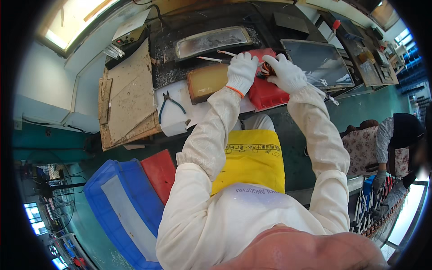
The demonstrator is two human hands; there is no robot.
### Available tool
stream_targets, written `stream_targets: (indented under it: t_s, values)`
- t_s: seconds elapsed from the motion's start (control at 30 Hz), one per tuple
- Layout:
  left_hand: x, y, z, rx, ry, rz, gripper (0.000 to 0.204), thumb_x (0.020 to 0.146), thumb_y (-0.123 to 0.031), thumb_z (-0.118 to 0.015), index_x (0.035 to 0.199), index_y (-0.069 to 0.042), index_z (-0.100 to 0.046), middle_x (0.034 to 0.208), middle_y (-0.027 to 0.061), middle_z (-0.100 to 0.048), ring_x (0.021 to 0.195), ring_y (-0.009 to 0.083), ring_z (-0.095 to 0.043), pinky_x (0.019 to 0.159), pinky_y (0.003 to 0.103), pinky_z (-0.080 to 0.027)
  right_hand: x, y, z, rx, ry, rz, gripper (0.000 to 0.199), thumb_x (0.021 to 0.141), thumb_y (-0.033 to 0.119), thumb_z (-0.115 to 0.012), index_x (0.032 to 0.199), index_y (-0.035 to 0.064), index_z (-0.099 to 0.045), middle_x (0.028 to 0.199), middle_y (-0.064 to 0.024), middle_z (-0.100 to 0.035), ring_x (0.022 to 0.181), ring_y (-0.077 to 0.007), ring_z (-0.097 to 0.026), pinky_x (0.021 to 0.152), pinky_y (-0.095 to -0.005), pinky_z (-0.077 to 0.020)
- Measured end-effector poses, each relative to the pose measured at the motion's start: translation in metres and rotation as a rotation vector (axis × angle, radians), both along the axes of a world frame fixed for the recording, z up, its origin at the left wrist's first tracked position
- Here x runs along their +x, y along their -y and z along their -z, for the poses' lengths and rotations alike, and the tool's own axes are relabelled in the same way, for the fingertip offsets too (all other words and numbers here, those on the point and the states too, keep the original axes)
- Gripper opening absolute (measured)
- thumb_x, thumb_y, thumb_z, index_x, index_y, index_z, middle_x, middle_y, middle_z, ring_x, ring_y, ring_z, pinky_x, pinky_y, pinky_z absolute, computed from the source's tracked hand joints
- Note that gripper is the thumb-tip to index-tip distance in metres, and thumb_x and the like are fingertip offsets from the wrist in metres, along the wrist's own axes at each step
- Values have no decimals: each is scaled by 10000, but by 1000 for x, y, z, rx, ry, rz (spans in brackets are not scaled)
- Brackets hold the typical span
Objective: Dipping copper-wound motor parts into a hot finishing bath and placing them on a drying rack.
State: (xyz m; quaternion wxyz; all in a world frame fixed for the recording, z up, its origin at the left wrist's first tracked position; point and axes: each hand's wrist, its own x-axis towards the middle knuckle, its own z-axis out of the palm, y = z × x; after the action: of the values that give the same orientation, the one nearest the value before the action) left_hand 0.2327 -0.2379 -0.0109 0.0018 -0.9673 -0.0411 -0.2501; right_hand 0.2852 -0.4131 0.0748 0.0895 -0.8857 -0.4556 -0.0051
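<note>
My left hand (242,72), in a white glove with an orange band at the wrist, is closed on white leads (213,59) whose bare metal ends stick out to its left. Close by on the right, my right hand (288,74), gloved too, pinches a dark part with copper-coloured windings (267,69). Fingers hide most of that part. Both hands are over a red plastic bin (269,95). More white leads with ring-shaped metal ends (332,100) extend past my right wrist. Left of my left forearm, cutting pliers (168,104) with teal handles lie spread on white paper.
Beyond my hands is a rectangular metal-rimmed pan (213,42) with a silvery surface. A yellowish block (206,82) sits before it, and a grey tray (318,63) stands right. A blue crate (121,202) is at lower left. A co-worker's gloved hand (379,179) is over racked parts.
</note>
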Motion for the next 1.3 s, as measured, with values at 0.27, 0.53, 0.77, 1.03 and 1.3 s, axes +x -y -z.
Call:
stream_targets:
  t_s: [0.27, 0.53, 0.77, 1.03, 1.3]
  values:
    - [41, -12, -9, 4, -117, -109, 139, 931, -203, -572, 1020, -124, -645, 1017, 85, -682, 963, 270, -688, 764, 412, -555, 12, -31, 16, 56, 97, 119, 666, 794, 251, -810, 1366, 253, -469, 1169, -156, -558, 1009, -376, -662, 782, -492, -574]
    - [66, -28, -7, 24, -130, -123, 148, 934, -209, -569, 1030, -133, -653, 1048, 79, -707, 994, 284, -693, 841, 425, -551, 27, -54, 14, -9, 84, 198, 668, 805, 252, -797, 1381, 246, -457, 1161, -174, -552, 1042, -397, -648, 838, -505, -563]
    - [71, -30, -6, -27, -122, -149, 166, 934, -200, -564, 1008, -132, -697, 1034, 87, -727, 984, 295, -702, 810, 433, -554, 32, -62, 22, 14, 119, 220, 661, 790, 249, -809, 1357, 243, -469, 1138, -167, -561, 987, -393, -665, 791, -506, -572]
    - [73, -29, -8, -75, -175, -160, 158, 929, -203, -568, 1019, -154, -689, 1033, 76, -722, 985, 308, -700, 801, 436, -574, 33, -63, 20, 37, 121, 214, 549, 798, 257, -814, 1240, 220, -492, 1150, -161, -553, 987, -388, -672, 753, -504, -575]
    - [71, -29, -13, -120, -182, -164, 172, 926, -203, -566, 1017, -154, -703, 1042, 89, -735, 984, 317, -714, 776, 445, -583, 30, -65, 16, 3, 91, 247, 571, 798, 245, -816, 1266, 223, -489, 1178, -166, -554, 1036, -398, -661, 785, -515, -571]
